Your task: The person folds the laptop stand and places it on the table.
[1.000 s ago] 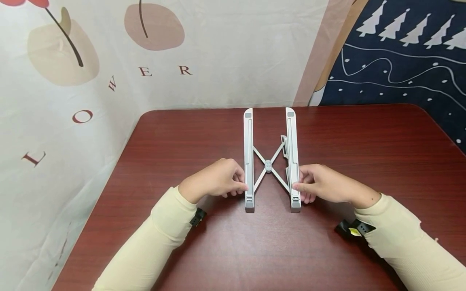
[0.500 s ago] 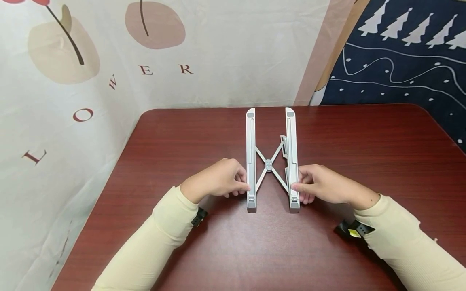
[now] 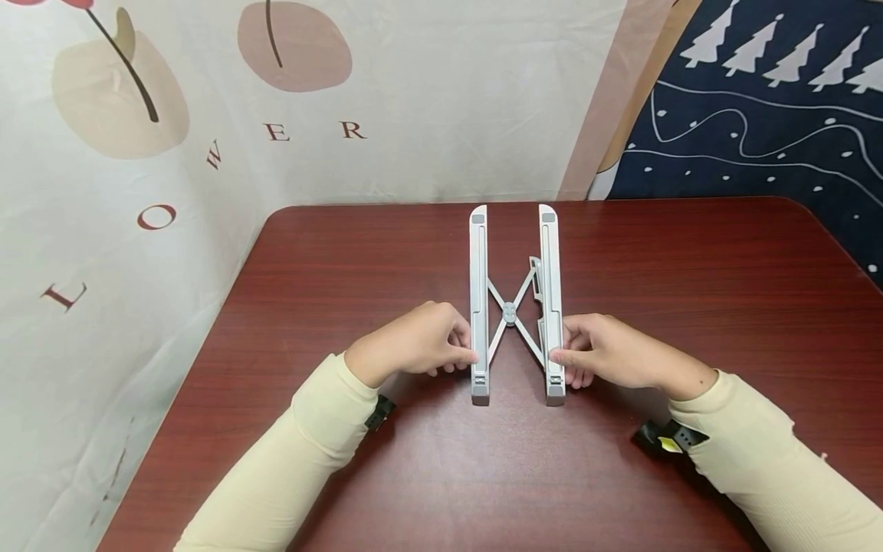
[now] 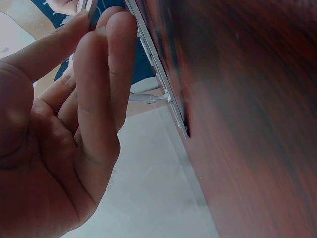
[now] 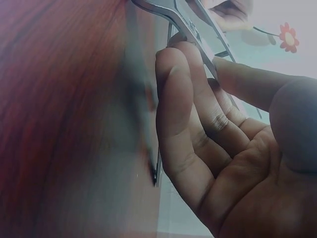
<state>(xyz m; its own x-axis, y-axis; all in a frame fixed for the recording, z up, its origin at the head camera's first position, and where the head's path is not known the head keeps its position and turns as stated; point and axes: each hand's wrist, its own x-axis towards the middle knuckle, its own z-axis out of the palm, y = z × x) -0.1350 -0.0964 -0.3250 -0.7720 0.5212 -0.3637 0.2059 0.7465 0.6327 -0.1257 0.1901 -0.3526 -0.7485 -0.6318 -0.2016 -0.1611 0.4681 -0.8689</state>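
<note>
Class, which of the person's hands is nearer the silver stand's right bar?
Right. The right hand pinches the right bar; the left hand, across the gap, holds the left bar.

Left hand (image 4: pixel 69 124), thumb (image 4: pixel 49 48) on silver stand (image 4: pixel 158 73), beside reddish-brown tabletop (image 4: pixel 247 109).

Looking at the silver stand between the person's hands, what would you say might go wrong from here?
Skewing: the left hand holds the left rail and the right hand the right rail, both toward the person's end; uneven pressure might twist the far ends, which no hand holds.
Pinching: if the crossed struts fold closed, anything straying between the rails might get nipped.
</note>
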